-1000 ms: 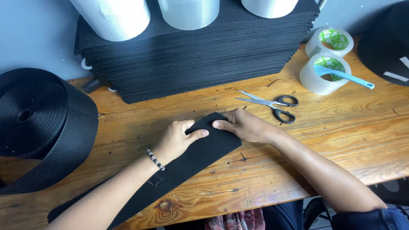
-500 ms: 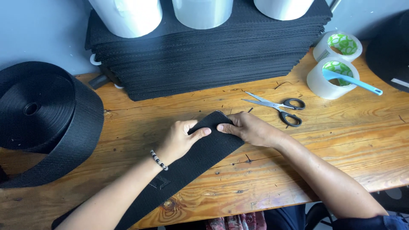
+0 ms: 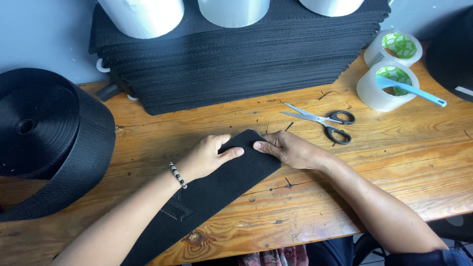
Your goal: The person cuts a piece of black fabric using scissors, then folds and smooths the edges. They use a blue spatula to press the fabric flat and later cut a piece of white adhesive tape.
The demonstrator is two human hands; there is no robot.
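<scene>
A wide black webbing strap [image 3: 221,189] lies diagonally across the wooden table [image 3: 394,162], running from the front edge up to the middle. My left hand [image 3: 207,156] rests flat on its upper end, thumb pressing the fabric. My right hand [image 3: 290,149] presses the same end from the right, fingertips on the strap's corner. Both hands lie flat on the strap rather than gripping it. A beaded bracelet [image 3: 177,175] sits on my left wrist.
A big roll of black webbing [image 3: 44,143] stands at the left. A tall stack of cut black strips [image 3: 236,54] fills the back, with white rolls [image 3: 143,15] on top. Scissors [image 3: 325,120] lie right of the hands. Two tape rolls [image 3: 389,81] and a blue-handled tool [image 3: 414,90] sit at the right.
The hands stay on the strap's end, almost unmoved. The view has shifted slightly, so everything sits a little further right in the picture.
</scene>
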